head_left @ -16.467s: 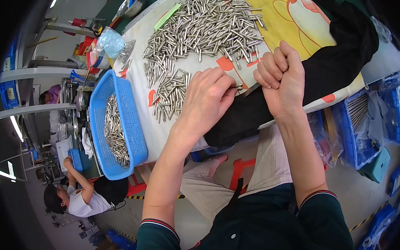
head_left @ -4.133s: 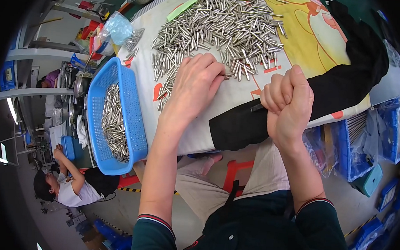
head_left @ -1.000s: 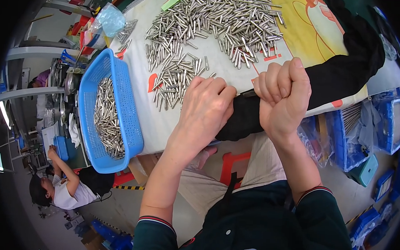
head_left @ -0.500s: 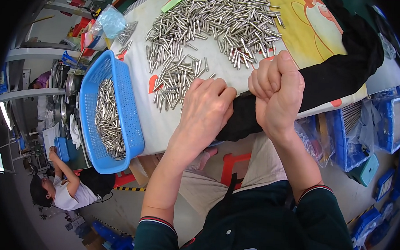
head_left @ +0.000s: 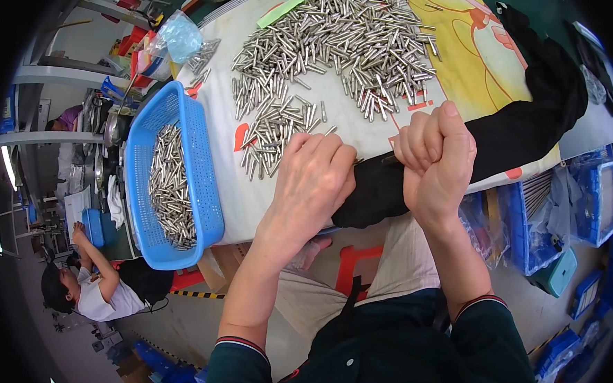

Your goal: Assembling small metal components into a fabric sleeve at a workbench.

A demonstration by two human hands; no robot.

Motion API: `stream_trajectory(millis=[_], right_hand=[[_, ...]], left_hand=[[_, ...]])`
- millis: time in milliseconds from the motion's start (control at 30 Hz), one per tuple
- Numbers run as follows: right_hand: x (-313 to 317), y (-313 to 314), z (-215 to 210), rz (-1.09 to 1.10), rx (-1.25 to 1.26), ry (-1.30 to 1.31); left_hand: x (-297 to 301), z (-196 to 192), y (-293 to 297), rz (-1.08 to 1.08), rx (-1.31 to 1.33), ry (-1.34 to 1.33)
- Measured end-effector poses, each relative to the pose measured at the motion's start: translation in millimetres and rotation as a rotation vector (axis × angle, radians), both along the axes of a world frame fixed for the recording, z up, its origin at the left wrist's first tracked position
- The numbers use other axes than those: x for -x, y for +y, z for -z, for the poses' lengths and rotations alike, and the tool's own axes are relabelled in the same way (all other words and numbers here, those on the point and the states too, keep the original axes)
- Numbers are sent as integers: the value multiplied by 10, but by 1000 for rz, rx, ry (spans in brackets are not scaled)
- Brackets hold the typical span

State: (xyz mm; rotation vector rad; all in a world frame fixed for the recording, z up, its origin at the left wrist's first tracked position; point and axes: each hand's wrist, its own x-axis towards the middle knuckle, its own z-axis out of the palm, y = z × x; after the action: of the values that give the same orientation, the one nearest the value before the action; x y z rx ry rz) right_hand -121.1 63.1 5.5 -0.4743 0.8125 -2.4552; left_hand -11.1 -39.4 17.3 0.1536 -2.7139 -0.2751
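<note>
My left hand is closed in a pinch at the front of the table. A tiny tip shows beside its fingertips, but most of what it pinches is hidden. To its right, my right hand is curled in a fist, thumb up, around a thin dark rod whose end points toward the left hand. Below and behind both hands lies a black cloth. Beyond them spreads a big heap of slim silver metal pins, with a smaller cluster of pins next to my left hand.
A blue perforated basket with many pins stands at the left table edge. A green strip lies on the heap. Plastic bags are at the back left. Blue crates stand at the right. A seated person works at far left.
My hands have moved slightly apart, and the dark rod's end now shows in the gap. The whole view has shifted a little.
</note>
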Motion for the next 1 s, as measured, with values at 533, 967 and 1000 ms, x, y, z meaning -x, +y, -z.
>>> stream_trajectory(millis=[533,967,1000], right_hand=[[12,44,62,27,2,44],[28,63,34,46,-86,36],[31,65,36,41,-83,40]], left_hand=[[353,-106,-499,-206,-140,67],[783,62,-497,-454,-190,-124],[775,59,-506,-453,-189,-125]])
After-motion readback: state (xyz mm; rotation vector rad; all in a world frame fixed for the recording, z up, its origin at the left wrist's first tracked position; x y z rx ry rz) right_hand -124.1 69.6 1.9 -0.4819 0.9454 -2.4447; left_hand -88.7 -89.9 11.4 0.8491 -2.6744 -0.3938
